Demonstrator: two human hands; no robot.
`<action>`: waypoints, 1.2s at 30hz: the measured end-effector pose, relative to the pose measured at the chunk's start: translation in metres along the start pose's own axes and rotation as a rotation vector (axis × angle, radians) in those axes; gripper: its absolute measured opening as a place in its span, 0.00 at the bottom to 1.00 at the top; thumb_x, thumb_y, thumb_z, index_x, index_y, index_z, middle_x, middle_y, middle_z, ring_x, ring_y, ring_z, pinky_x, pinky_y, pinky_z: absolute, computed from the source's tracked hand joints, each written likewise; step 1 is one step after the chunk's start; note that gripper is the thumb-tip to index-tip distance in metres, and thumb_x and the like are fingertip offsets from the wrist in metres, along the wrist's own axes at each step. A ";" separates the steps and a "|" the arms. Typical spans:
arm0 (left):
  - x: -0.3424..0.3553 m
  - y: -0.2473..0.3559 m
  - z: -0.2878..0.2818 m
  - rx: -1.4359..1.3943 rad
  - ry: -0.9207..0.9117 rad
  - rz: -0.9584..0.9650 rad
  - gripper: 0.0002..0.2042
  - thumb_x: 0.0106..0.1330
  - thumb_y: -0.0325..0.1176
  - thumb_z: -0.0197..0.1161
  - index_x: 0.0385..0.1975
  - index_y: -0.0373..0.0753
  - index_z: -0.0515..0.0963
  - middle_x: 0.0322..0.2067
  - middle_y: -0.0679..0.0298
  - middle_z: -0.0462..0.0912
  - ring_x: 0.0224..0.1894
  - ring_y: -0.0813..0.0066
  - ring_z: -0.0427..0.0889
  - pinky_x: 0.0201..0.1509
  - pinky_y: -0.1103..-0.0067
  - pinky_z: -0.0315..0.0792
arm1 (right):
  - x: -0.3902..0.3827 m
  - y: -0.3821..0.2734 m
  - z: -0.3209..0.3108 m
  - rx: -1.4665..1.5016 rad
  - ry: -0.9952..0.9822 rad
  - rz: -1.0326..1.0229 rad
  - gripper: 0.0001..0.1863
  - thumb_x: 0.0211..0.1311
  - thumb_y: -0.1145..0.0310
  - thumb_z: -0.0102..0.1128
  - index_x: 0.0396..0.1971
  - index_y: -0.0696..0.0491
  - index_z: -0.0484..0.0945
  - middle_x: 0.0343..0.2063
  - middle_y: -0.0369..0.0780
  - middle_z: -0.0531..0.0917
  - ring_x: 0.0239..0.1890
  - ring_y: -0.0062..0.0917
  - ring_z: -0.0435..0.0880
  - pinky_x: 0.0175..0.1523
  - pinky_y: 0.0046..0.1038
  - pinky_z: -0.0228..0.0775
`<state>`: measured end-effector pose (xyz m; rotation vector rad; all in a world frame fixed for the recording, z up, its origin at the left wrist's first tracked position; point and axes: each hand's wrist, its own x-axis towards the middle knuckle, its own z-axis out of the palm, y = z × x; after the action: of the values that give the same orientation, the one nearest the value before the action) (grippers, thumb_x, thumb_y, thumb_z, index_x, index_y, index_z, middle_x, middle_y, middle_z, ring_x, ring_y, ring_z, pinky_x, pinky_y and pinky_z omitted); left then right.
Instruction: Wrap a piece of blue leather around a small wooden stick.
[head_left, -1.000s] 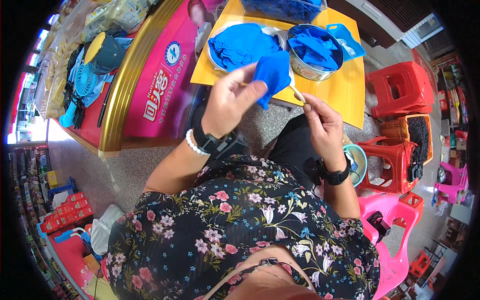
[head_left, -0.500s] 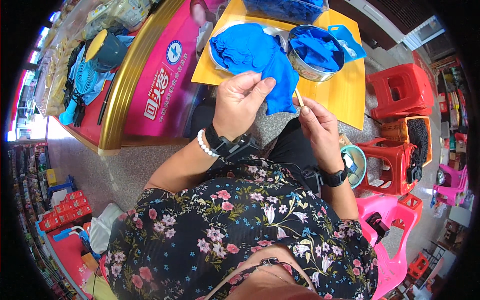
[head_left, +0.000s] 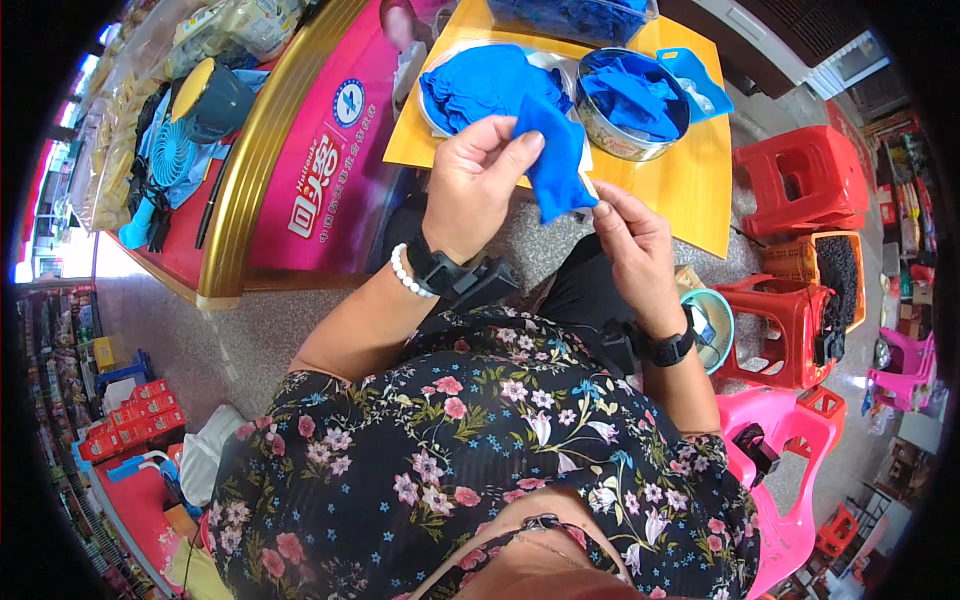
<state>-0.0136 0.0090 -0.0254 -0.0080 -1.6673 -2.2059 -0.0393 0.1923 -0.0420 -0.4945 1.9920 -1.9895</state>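
My left hand [head_left: 475,185] pinches a small blue fabric piece [head_left: 553,160] between thumb and fingers, raised in front of a yellow board [head_left: 690,200]. My right hand [head_left: 632,250], lower and to the right, is closed on a thin pale stick [head_left: 590,186] at the lower right end of that fabric; much of the stick is hidden by cloth and fingers. Behind them a white bowl heaped with blue fabric pieces [head_left: 480,80] stands beside a round tin [head_left: 622,148] of blue pieces. A clear container [head_left: 565,25] with more blue pieces is farther back.
A light blue plastic scoop [head_left: 700,70] lies at the board's right. A pink-sided counter [head_left: 300,180] with gold edging holds a small fan [head_left: 172,160] on the left. Red stools [head_left: 800,180], a pink chair [head_left: 795,500] and a turquoise basin [head_left: 710,330] are at my right.
The blue piece in my hands has changed from hanging wide and low to a narrower, higher folded shape. My left hand has shifted slightly up and left; my right hand remains near the stick.
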 end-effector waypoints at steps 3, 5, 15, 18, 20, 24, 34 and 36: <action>0.008 0.012 -0.003 -0.188 0.109 -0.108 0.06 0.61 0.29 0.61 0.35 0.35 0.79 0.30 0.68 0.81 0.30 0.87 0.77 0.35 0.88 0.71 | 0.003 -0.002 -0.007 -0.082 -0.026 -0.057 0.12 0.63 0.72 0.53 0.44 0.60 0.77 0.27 0.32 0.79 0.28 0.11 0.72 0.33 0.16 0.65; 0.014 0.020 -0.008 -0.152 0.022 -0.163 0.07 0.62 0.29 0.60 0.37 0.34 0.79 0.31 0.68 0.81 0.32 0.85 0.78 0.36 0.87 0.72 | 0.003 -0.004 -0.011 -0.195 -0.031 -0.147 0.11 0.62 0.73 0.53 0.42 0.60 0.78 0.25 0.33 0.79 0.26 0.12 0.72 0.31 0.16 0.65; 0.030 0.020 -0.025 0.411 -0.219 -0.094 0.07 0.61 0.30 0.62 0.31 0.33 0.81 0.27 0.67 0.81 0.31 0.86 0.77 0.35 0.88 0.70 | 0.004 -0.016 -0.024 -0.384 -0.103 -0.161 0.10 0.60 0.73 0.56 0.40 0.59 0.79 0.24 0.40 0.81 0.25 0.19 0.77 0.31 0.22 0.67; 0.030 0.028 -0.022 0.521 -0.325 -0.148 0.07 0.61 0.31 0.62 0.30 0.33 0.81 0.26 0.68 0.81 0.30 0.87 0.76 0.35 0.87 0.70 | 0.003 -0.025 -0.025 -0.559 -0.226 -0.194 0.10 0.57 0.74 0.56 0.38 0.58 0.80 0.24 0.44 0.81 0.24 0.25 0.79 0.32 0.24 0.68; 0.032 0.026 -0.019 0.551 -0.386 -0.201 0.07 0.60 0.31 0.63 0.30 0.33 0.81 0.26 0.68 0.81 0.29 0.87 0.76 0.34 0.88 0.69 | 0.002 -0.029 -0.027 -0.579 -0.268 -0.169 0.10 0.55 0.75 0.57 0.38 0.57 0.80 0.24 0.45 0.80 0.24 0.30 0.79 0.32 0.26 0.69; 0.033 0.014 -0.028 0.368 -0.471 -0.345 0.08 0.60 0.33 0.63 0.30 0.34 0.81 0.26 0.69 0.81 0.30 0.87 0.75 0.35 0.88 0.69 | 0.003 -0.040 -0.033 -0.600 -0.422 -0.085 0.09 0.57 0.75 0.56 0.37 0.58 0.80 0.25 0.44 0.81 0.25 0.27 0.79 0.32 0.25 0.69; 0.022 0.016 -0.030 -0.271 -0.417 -0.485 0.25 0.68 0.49 0.49 0.55 0.34 0.69 0.47 0.60 0.76 0.45 0.79 0.72 0.49 0.83 0.68 | -0.003 -0.027 -0.047 0.126 -0.474 0.162 0.12 0.65 0.69 0.52 0.43 0.59 0.78 0.20 0.27 0.72 0.19 0.08 0.60 0.23 0.13 0.47; 0.022 0.017 -0.031 -0.334 -0.487 -0.382 0.32 0.67 0.56 0.44 0.60 0.34 0.62 0.53 0.58 0.71 0.51 0.77 0.68 0.53 0.80 0.65 | -0.003 -0.023 -0.044 0.186 -0.442 0.160 0.13 0.65 0.68 0.51 0.43 0.59 0.78 0.19 0.26 0.68 0.18 0.07 0.56 0.22 0.13 0.42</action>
<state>-0.0222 -0.0295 -0.0143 -0.3707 -1.6036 -2.9377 -0.0548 0.2335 -0.0187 -0.6417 1.5159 -1.7600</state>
